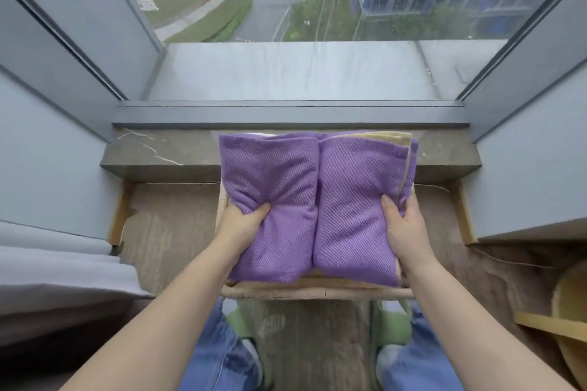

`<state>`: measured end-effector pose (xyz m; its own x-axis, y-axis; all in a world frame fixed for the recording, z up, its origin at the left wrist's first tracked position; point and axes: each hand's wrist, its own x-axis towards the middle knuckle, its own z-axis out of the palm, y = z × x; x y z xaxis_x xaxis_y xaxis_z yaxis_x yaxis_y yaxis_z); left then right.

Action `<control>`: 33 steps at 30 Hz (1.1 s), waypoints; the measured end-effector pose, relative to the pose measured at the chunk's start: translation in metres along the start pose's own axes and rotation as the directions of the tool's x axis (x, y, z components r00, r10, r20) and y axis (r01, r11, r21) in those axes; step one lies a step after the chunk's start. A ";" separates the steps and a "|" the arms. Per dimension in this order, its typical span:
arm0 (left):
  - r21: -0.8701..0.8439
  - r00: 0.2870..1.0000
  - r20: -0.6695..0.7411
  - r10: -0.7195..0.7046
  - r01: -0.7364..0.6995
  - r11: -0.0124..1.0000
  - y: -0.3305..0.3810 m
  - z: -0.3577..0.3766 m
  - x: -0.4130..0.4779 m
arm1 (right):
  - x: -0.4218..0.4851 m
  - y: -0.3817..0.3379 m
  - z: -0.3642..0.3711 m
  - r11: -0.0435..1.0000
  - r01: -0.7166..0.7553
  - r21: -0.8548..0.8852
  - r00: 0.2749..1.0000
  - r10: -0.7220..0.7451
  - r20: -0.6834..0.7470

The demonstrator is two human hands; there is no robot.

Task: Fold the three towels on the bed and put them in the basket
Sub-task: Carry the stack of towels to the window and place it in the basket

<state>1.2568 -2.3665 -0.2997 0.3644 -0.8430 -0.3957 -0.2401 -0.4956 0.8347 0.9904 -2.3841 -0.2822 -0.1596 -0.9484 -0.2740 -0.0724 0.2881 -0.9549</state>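
Two-handed, gripping a stack of folded towels right over one wicker basket [317, 291], just in front of the stone window sill [152, 155]. Clamping the stack's near left side with the left hand [243, 225], pressing the thumb into the cloth on top and curling the fingers out of sight beneath. Doing the same on the near right side with the right hand [405, 227], pinching the purple and beige layers together. Counting two towels for certain: one purple towel [286, 174] on top, bending into two puffed halves along a middle crease, and one beige towel [394, 140] under it, showing along the far right edge and the near edge. Glimpsing a pale strip at the far left corner, possibly a third towel, though not telling for sure. Seeing only the basket's near rim and a bit of its left side past the stack, and not telling whether the stack is touching the basket. Standing on a wooden floor [171, 232] in two green slippers [394, 327] and blue jeans [216, 359], with one grey-sheeted bed [63, 279] at the left and one pale wooden piece of furniture [568, 311] at the right.
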 end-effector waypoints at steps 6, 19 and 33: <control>-0.080 1.000 -0.010 -0.010 0.009 0.997 -0.009 0.005 -0.015 | -0.013 0.008 -0.003 1.000 0.025 -0.004 0.999 -0.025 0.024; 0.026 0.972 0.102 -0.213 0.211 0.977 -0.045 0.041 0.029 | 0.028 0.058 0.001 0.970 -0.109 -0.217 0.994 0.110 -0.009; 0.124 0.922 0.181 -0.342 0.323 0.938 -0.125 0.079 0.090 | 0.083 0.165 0.029 0.874 -0.326 -0.361 0.941 0.337 -0.033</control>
<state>1.2480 -2.3971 -0.4700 0.2556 -0.6459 -0.7194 -0.2194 -0.7634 0.6075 0.9934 -2.4191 -0.4660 -0.2074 -0.7908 -0.5759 -0.3668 0.6086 -0.7036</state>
